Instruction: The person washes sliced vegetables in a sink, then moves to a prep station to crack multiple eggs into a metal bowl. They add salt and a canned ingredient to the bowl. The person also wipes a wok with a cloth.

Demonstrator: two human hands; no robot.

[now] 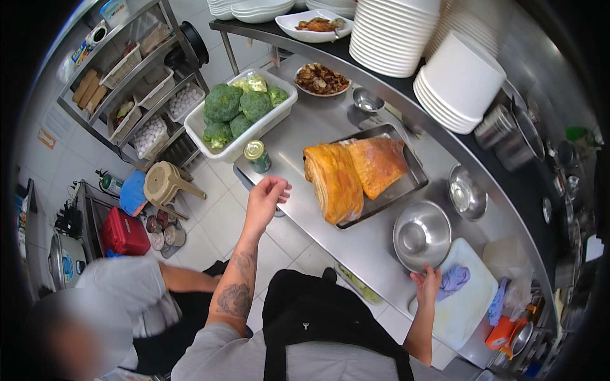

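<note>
Two large slabs of orange-brown cooked meat, the left one layered (pixel 333 185) and the right one smooth-skinned (pixel 380 164), rest in a metal baking tray (pixel 413 181). My right hand (pixel 425 281) grips the near rim of a round stainless steel bowl (pixel 422 235), whose inside looks bare. Over the table's left edge hovers my left hand (pixel 269 194), its fingers curled together with nothing visible in them. Nearest to it stands a green can with a gold lid (pixel 257 156). Beyond the can, a white plastic tub (pixel 259 127) holds several broccoli heads (pixel 224 103).
Another steel bowl (pixel 468 192) stands behind mine. A white cutting board (pixel 469 300) bears a crumpled purple glove (pixel 453 281). A dish of brown fried pieces (pixel 322 79) and a small steel bowl (pixel 368 99) lie at the back. Stacked white containers (pixel 394 38) line the raised shelf. A co-worker (pixel 128 305) is at my left.
</note>
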